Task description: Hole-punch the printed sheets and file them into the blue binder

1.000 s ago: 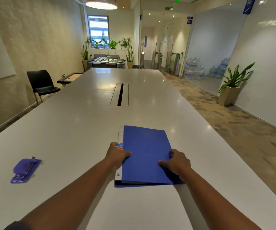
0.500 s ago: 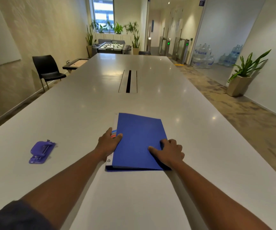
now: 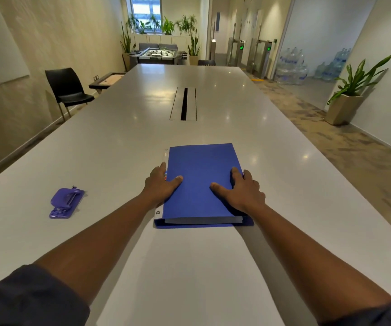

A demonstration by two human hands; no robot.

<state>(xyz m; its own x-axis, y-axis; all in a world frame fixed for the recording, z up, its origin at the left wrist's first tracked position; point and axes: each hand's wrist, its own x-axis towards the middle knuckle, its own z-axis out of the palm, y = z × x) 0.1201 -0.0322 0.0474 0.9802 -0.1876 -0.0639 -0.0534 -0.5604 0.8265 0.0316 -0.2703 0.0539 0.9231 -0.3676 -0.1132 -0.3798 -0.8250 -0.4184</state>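
Note:
The blue binder (image 3: 201,165) lies closed and flat on the white table (image 3: 119,149) in front of me. The edge of a paper stack (image 3: 203,220) shows between its covers at the near side. My left hand (image 3: 160,187) grips the binder's left spine side, thumb on the cover. Along the right edge rests my right hand (image 3: 241,194), thumb on the cover and fingers at the rim. A purple hole punch (image 3: 66,203) sits on the table well to the left, apart from both hands.
A cable slot (image 3: 184,103) runs down the table's middle beyond the binder. A black chair (image 3: 67,90) stands by the left wall. A potted plant (image 3: 345,100) stands on the floor at the right, past the table's right edge.
The view has tilted and shifted. Both hands have stayed on the binder; my right hand has slid a little forward along the right edge. The hole punch has not moved.

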